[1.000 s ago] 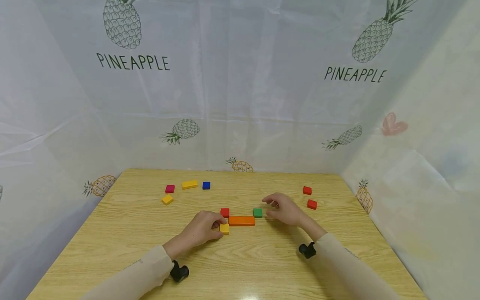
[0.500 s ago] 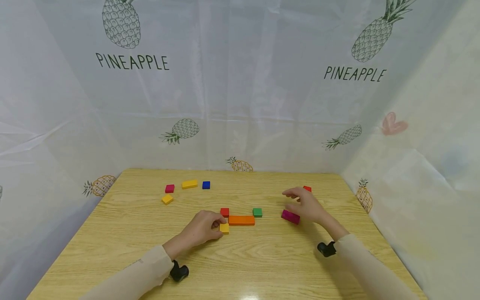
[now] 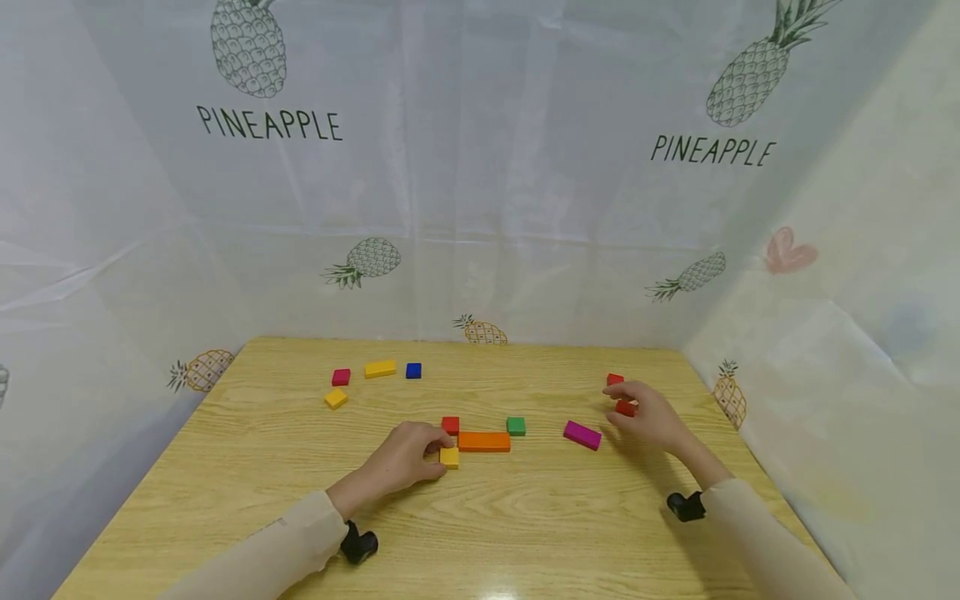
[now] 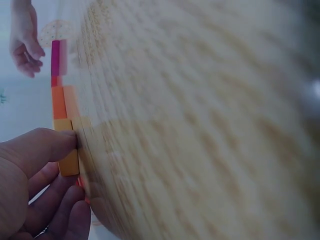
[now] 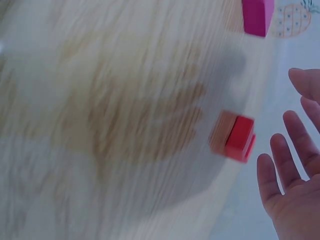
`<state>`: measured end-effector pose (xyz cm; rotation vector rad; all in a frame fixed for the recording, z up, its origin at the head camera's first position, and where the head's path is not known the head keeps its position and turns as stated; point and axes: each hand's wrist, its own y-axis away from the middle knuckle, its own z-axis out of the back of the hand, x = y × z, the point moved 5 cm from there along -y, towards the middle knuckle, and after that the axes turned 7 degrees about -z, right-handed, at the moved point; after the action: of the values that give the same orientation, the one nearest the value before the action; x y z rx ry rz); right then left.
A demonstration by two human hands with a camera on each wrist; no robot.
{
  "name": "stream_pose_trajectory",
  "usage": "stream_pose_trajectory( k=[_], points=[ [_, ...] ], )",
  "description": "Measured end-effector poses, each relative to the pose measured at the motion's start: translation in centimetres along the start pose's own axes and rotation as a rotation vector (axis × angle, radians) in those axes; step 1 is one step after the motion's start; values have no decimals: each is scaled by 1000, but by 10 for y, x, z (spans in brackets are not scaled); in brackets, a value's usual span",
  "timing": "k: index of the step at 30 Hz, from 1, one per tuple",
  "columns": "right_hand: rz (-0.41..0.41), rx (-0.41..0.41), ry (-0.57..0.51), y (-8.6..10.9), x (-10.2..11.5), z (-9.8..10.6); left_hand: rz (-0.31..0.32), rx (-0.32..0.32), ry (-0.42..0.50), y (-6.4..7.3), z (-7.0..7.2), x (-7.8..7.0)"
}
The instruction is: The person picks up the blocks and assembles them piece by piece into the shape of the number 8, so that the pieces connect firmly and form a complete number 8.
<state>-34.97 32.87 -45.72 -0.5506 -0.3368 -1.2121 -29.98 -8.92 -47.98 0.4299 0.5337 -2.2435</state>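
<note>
My left hand pinches a small yellow block between thumb and fingers on the table. That block sits at the left end of a long orange block, with a red block just behind. A green block stands by the orange block's far right corner. Over on the right, my right hand hovers by another red block, partly hidden by it in the head view. In the right wrist view its fingers are spread apart from the red block. A magenta block lies left of that hand.
Behind the right hand is one more red block. At the back left lie a crimson block, a long yellow block, a blue block and a small yellow block. A printed curtain hangs around the wooden table.
My right hand has moved rightward from beside the green block to the red block at right, and the magenta block it covered now shows fully. The left hand stays on the yellow block.
</note>
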Motion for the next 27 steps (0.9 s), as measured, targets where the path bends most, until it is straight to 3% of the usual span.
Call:
stream_pose_trajectory(
  k=[12,27],
  points=[
    [-73,0,8,6,-26,7,14,10,8,1,-1,0],
    [-98,43,39,3,-38,4,24,16,1,0,-1,2]
  ],
)
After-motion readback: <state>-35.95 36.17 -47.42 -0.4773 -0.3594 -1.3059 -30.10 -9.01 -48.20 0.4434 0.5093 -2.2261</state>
